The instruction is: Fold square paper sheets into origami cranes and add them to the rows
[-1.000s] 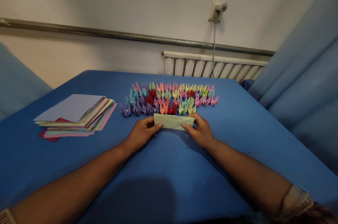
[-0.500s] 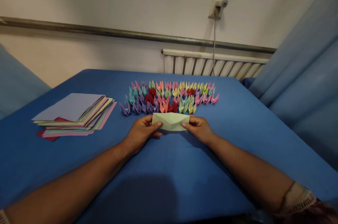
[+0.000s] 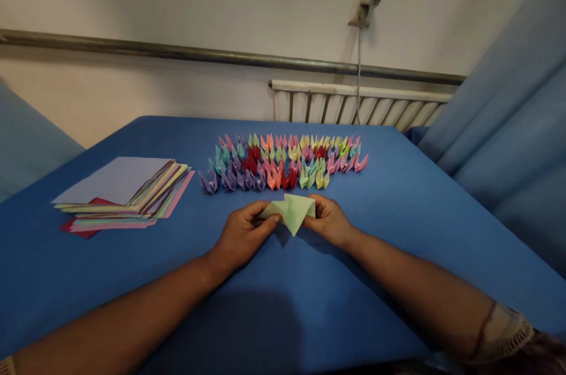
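Observation:
A pale green sheet of origami paper (image 3: pixel 295 210), partly folded, is held just above the blue table in front of me. Its middle comes down to a point towards me. My left hand (image 3: pixel 243 230) pinches its left side between thumb and fingers. On the right side, my right hand (image 3: pixel 329 220) grips it the same way, thumb on the near face. Some fingertips are hidden behind the paper. Just beyond both hands stand rows of small folded paper cranes (image 3: pixel 274 178) in many colours.
A stack of coloured paper sheets (image 3: pixel 119 177) lies to the left on the blue tabletop (image 3: pixel 398 210). Behind the table are a metal rail (image 3: pixel 198 55), a white radiator (image 3: pixel 336 92) and a wall socket with a cord (image 3: pixel 363 9). Blue curtains (image 3: pixel 508 92) hang at the sides.
The green paper has gone from a flat, wide strip to a shape with a point hanging towards me. My hands have drawn slightly closer together.

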Demonstrator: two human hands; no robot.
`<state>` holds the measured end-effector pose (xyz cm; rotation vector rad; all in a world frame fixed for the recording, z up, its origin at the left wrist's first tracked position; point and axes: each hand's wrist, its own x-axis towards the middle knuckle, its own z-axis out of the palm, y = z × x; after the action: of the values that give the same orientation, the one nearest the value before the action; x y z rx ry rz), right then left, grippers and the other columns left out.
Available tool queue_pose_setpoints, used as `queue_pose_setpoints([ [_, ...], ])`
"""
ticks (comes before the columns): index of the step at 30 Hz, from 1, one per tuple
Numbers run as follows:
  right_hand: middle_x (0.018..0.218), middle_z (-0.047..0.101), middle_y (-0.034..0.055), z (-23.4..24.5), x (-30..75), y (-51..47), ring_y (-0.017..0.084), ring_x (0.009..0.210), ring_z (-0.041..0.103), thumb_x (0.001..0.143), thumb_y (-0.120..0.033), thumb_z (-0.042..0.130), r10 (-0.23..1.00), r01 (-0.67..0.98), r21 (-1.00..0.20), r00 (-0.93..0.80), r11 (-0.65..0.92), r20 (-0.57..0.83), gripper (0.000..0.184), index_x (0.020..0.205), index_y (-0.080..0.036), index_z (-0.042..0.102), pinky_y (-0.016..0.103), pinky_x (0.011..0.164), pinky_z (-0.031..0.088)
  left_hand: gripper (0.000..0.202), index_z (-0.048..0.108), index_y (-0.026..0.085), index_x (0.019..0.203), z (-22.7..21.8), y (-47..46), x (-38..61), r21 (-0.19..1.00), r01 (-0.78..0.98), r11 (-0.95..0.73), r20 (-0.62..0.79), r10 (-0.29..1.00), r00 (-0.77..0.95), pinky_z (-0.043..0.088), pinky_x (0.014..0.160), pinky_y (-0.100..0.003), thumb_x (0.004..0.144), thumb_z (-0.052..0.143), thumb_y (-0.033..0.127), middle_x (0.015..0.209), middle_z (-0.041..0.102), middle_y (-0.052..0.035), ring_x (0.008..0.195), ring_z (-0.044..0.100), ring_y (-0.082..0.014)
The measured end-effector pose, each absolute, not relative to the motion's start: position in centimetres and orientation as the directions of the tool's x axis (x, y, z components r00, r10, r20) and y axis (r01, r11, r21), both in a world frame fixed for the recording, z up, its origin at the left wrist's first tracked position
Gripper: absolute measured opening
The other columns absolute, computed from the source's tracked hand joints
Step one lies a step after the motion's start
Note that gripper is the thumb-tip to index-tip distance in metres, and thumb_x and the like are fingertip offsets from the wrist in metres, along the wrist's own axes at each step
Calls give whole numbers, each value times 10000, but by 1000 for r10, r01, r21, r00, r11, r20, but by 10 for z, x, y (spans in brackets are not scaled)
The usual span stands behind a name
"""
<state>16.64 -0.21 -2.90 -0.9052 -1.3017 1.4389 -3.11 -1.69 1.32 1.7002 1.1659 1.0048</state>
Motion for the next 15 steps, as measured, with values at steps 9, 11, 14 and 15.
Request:
queue_pose_setpoints([
  [9,656,590,-21,-31,161,-10,106,606,509,728,-470,711,923,-56,-996,-373,76,92,325,664,-156,651,256,638,441,98,668,189,883,18,-20,-28,810,409,-419,286,893,347,483,847,-287,832,614,252,978,667,-33,921,629,-173],
  [11,670,613,-11,-29,160,-11,112,605,520,747,-466,689,922,-48,-995,-375,85,96,311,704,-158,697,265,638,446,71,653,189,852,18,-21,-28,813,399,-424,278,885,373,482,853,-295,824,622,246,1016,647,-40,939,620,-173],
  [14,683,642,4,-26,160,-11,119,602,536,747,-465,684,932,-59,-995,-350,80,96,308,761,-163,740,280,639,456,64,630,184,818,17,-22,-29,822,394,-412,267,889,372,485,848,-312,809,634,248,1067,619,-56,952,608,-180],
  [15,685,649,8,-26,160,-11,121,606,541,747,-468,685,934,-64,-995,-343,79,97,312,769,-163,746,284,645,460,66,622,182,807,17,-22,-29,828,391,-402,263,894,362,487,842,-315,807,632,247,1080,613,-62,952,607,-182],
])
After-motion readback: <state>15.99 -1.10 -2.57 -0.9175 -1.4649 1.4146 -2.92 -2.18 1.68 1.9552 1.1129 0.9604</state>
